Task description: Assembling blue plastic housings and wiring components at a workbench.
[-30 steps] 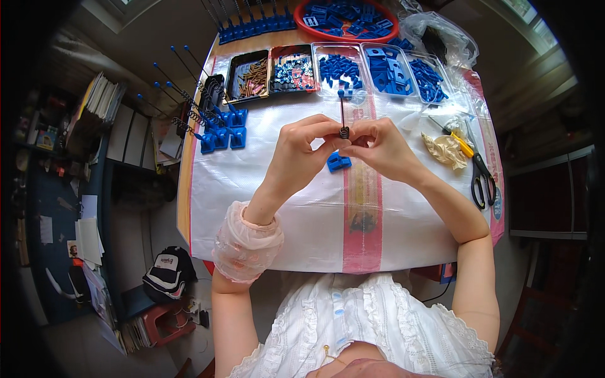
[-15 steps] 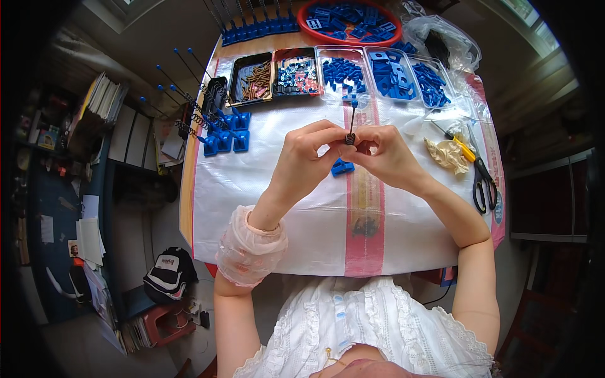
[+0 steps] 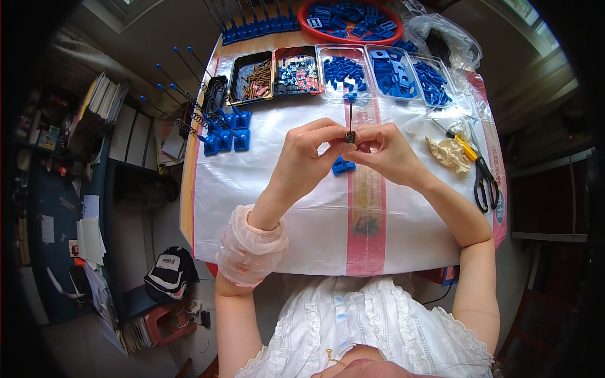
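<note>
A black coil spring (image 3: 350, 136) is pinched between my left hand (image 3: 305, 151) and my right hand (image 3: 389, 157), above the middle of the table. From the spring a thin dark rod (image 3: 351, 113) points away from me, with a blue tip (image 3: 351, 97) at its far end. Just below my fingertips shows a blue plastic base (image 3: 343, 166), partly covered by the hands; whether it joins the spring is hidden. Similar pieces, blue bases (image 3: 220, 140) with springs and blue-tipped rods, stand in a group at the left.
Along the back are trays of brown screws (image 3: 258, 80), small nuts (image 3: 296, 72) and blue parts (image 3: 344, 70). A red basin (image 3: 398, 34) of blue pieces stands behind them. At the right lie scissors (image 3: 484, 183), a yellow-handled screwdriver (image 3: 466, 149) and crumpled paper (image 3: 449, 155).
The rod's blue tip has shifted slightly left and away from me, and the rod stands straighter in the picture. Both hands keep their pinch on the spring.
</note>
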A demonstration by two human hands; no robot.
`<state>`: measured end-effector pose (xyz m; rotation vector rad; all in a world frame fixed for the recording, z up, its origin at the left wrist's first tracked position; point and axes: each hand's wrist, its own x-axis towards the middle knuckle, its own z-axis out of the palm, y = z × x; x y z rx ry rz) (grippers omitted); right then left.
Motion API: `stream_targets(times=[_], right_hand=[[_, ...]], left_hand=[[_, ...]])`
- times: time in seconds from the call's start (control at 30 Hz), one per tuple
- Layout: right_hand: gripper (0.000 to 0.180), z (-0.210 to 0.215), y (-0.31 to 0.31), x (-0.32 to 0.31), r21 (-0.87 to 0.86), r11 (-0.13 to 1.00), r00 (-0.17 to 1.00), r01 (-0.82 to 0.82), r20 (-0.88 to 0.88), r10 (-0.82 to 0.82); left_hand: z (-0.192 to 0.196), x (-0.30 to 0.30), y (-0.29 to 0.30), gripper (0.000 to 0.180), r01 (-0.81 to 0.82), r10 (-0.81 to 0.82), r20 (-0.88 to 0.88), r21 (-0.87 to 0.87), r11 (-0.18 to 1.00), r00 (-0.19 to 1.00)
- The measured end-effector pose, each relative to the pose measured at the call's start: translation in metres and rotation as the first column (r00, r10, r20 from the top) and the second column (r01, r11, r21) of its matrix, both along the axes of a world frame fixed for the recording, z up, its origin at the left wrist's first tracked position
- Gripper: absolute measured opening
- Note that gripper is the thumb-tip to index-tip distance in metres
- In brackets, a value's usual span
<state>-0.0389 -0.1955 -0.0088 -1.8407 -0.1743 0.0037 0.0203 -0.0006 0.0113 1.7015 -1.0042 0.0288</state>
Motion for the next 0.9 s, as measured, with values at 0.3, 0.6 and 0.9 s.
stream_targets(times=[0.3, 0.6, 0.9], right_hand=[[0.013, 0.007, 0.002, 0.0, 0.005, 1.0, 1.0, 0.021, -0.023, -0.021], [0.014, 0.004, 0.004, -0.002, 0.029, 0.998, 0.999, 0.05, -0.012, -0.05], [0.02, 0.001, -0.007, 0.008, 0.184, 0.974, 0.982, -0.134, -0.109, 0.156]], left_hand=[[-0.001, 0.0, 0.0, 0.016, -0.018, 0.018, -0.003, -0.001, 1.0, 1.0], [0.001, -0.001, 0.0, 0.016, -0.01, 0.01, -0.008, 0.009, 1.0, 1.0], [0.001, -0.001, 0.0, 0.013, -0.001, 0.002, -0.027, 0.02, 1.0, 1.0]])
